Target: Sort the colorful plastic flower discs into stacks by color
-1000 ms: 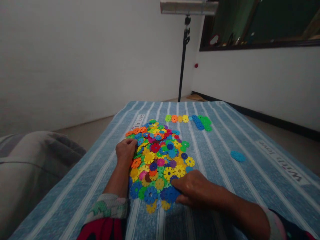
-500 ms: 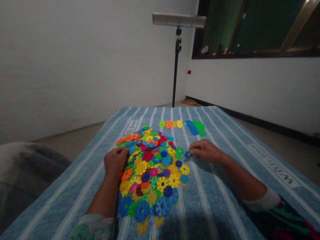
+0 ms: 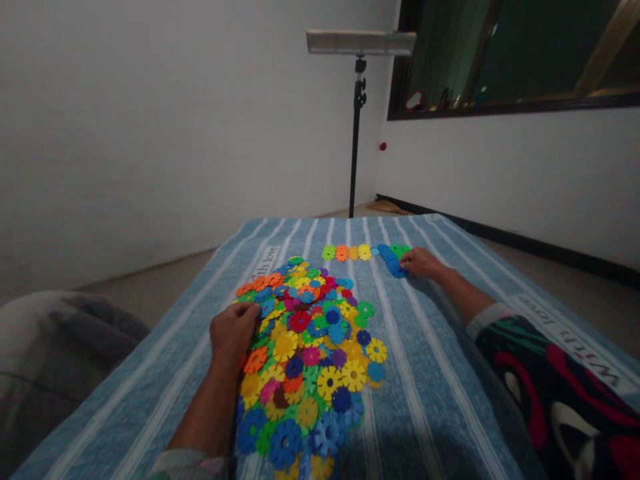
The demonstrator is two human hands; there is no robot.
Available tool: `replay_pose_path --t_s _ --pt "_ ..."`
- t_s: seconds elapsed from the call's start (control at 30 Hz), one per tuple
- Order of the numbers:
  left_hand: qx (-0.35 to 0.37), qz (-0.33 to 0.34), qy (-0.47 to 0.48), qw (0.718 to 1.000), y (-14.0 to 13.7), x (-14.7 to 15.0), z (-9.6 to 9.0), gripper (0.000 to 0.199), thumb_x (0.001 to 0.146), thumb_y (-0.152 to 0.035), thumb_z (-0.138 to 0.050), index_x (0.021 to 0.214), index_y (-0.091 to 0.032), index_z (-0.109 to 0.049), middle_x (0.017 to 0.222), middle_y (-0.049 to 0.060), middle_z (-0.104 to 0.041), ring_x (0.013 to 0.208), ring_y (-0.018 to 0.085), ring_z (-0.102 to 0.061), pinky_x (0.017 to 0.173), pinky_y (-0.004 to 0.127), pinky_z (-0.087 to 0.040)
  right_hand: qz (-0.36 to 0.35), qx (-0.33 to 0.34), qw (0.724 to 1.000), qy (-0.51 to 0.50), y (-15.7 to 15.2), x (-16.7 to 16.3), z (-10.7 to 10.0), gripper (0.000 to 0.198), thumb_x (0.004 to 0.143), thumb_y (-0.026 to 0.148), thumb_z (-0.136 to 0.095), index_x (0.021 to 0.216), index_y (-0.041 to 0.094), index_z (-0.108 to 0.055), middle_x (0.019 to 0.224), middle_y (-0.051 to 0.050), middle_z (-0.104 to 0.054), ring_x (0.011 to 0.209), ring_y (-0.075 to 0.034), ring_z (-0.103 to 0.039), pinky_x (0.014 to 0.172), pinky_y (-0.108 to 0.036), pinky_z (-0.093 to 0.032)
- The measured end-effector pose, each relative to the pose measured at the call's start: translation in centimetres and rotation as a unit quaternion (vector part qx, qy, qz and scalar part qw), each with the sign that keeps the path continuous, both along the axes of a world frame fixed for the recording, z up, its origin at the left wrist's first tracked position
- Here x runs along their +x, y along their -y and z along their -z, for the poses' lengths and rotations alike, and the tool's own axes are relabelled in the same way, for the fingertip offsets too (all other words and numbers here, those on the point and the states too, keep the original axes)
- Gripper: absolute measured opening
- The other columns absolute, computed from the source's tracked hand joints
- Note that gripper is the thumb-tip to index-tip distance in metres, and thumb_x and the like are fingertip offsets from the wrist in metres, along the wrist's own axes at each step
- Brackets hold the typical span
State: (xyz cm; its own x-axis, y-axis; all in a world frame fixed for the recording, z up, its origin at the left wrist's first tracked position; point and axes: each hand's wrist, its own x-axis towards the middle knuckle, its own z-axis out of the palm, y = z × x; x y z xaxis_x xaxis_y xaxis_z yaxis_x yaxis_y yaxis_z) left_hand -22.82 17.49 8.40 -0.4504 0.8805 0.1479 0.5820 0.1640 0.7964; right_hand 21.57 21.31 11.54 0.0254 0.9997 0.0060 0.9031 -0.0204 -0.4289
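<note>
Notched plastic discs in many colours lie in a big pile (image 3: 310, 360) on the striped cloth. My left hand (image 3: 234, 330) rests at the pile's left edge, fingers curled together by a blue disc (image 3: 267, 307); whether anything is between its fingertips is hidden. Farther off, my right hand (image 3: 421, 262) is closed, its fingertips pinching a blue disc at the lower end of the overlapping blue discs (image 3: 387, 255). Green discs (image 3: 399, 250) sit just behind, partly covered by that hand.
A row of discs, green (image 3: 329, 253), orange (image 3: 341, 253) and yellow (image 3: 365, 252) among them, runs left of the blue ones. The blue-and-white striped cloth (image 3: 440, 373) covers the table. Beyond its far edge stands a lamp on a black pole (image 3: 355, 147). Grey fabric (image 3: 55, 373) is at left.
My right hand has moved away from the pile's right side, forward to the blue group, carrying a blue disc. My left hand has stayed almost in place.
</note>
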Motion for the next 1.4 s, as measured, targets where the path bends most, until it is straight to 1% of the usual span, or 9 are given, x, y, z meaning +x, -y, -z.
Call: replay_pose_path --t_s 0.27,0.4,0.5,0.63,0.73,0.87,1.0,1.17,1.4 --pt "0.013 0.001 0.002 1.0 -0.2 -0.1 0.3 0.026 0.064 -0.04 -0.059 0.073 -0.02 -0.075 0.061 -0.001 -0.066 0.064 0.021 -0.061 0.06 0.029 -0.044 0.031 0.034 0.996 0.08 0.1 -0.1 0.5 0.027 0.084 0.02 -0.062 0.104 0.015 -0.08 0.079 -0.007 -0.075 0.075 -0.019 -0.068 0.068 -0.025 -0.043" --pt "0.009 -0.006 -0.005 1.0 0.0 0.3 -0.3 0.023 0.063 -0.038 -0.06 0.071 -0.021 -0.074 0.062 -0.001 -0.067 0.07 0.022 -0.063 0.064 0.029 -0.045 0.042 0.059 0.991 0.113 1.6 -0.9 1.2 0.026 0.086 0.025 -0.061 0.102 0.022 -0.08 0.1 -0.006 -0.077 0.093 -0.021 -0.068 0.072 -0.025 -0.044" --pt "0.012 -0.003 -0.005 1.0 0.1 0.5 -0.2 0.024 0.063 -0.036 -0.059 0.072 -0.02 -0.074 0.064 0.0 -0.068 0.071 0.022 -0.063 0.065 0.03 -0.045 0.029 0.066 0.992 0.107 3.2 -2.1 1.7 0.027 0.088 0.027 -0.058 0.103 0.021 -0.079 0.101 -0.008 -0.077 0.094 -0.023 -0.068 0.073 -0.027 -0.044" --pt "0.021 0.007 -0.005 1.0 0.0 0.5 0.5 0.028 0.065 -0.036 -0.057 0.076 -0.018 -0.075 0.068 0.001 -0.068 0.07 0.021 -0.063 0.065 0.03 -0.045 -0.034 0.086 0.993 0.071 6.3 -5.2 1.7 0.026 0.089 0.028 -0.058 0.102 0.02 -0.079 0.093 -0.008 -0.077 0.085 -0.022 -0.068 0.071 -0.028 -0.043" --pt "0.022 0.004 -0.006 1.0 0.0 0.6 0.7 0.028 0.065 -0.036 -0.057 0.076 -0.018 -0.075 0.067 0.001 -0.068 0.071 0.021 -0.063 0.065 0.03 -0.045 -0.129 0.084 0.988 0.005 9.6 -8.4 1.2 0.025 0.089 0.029 -0.059 0.1 0.018 -0.078 0.08 -0.006 -0.074 0.071 -0.018 -0.065 0.065 -0.026 -0.04" --pt "0.015 0.006 -0.006 1.0 0.2 0.8 0.5 0.026 0.065 -0.035 -0.056 0.074 -0.018 -0.075 0.065 0.0 -0.067 0.07 0.021 -0.063 0.066 0.03 -0.045 -0.315 0.021 0.947 -0.063 14.8 -12.9 -0.1 0.019 0.09 0.025 -0.057 0.088 0.018 -0.074 0.075 -0.002 -0.071 0.064 -0.012 -0.06 0.061 -0.023 -0.035" --pt "0.024 0.013 -0.012 1.0 0.3 0.9 0.4 0.031 0.067 -0.036 -0.056 0.08 -0.016 -0.077 0.07 0.002 -0.069 0.073 0.021 -0.064 0.068 0.03 -0.045 -0.421 -0.011 0.907 -0.022 18.5 -16.2 -0.9 0.015 0.091 0.033 -0.063 0.087 0.019 -0.07 0.08 -0.001 -0.072 0.072 -0.013 -0.062 0.061 -0.024 -0.031" --pt "0.022 0.013 -0.016 1.0 0.3 0.9 0.5 0.034 0.068 -0.036 -0.056 0.083 -0.016 -0.077 0.076 0.003 -0.071 0.075 0.021 -0.064 0.069 0.029 -0.046 -0.43 -0.049 0.899 0.061 19.8 -18.0 -0.6 0.023 0.09 0.042 -0.065 0.099 0.021 -0.067 0.097 -0.004 -0.076 0.083 -0.018 -0.067 0.062 -0.027 -0.03" --pt "0.012 0.01 -0.023 1.0 0.2 0.8 0.2 0.03 0.067 -0.036 -0.056 0.078 -0.017 -0.076 0.073 0.002 -0.071 0.073 0.021 -0.064 0.067 0.029 -0.046 -0.406 -0.094 0.904 0.09 19.8 -18.8 -1.3 0.033 0.091 0.046 -0.063 0.111 0.02 -0.063 0.102 -0.008 -0.075 0.088 -0.023 -0.069 0.065 -0.028 -0.036"
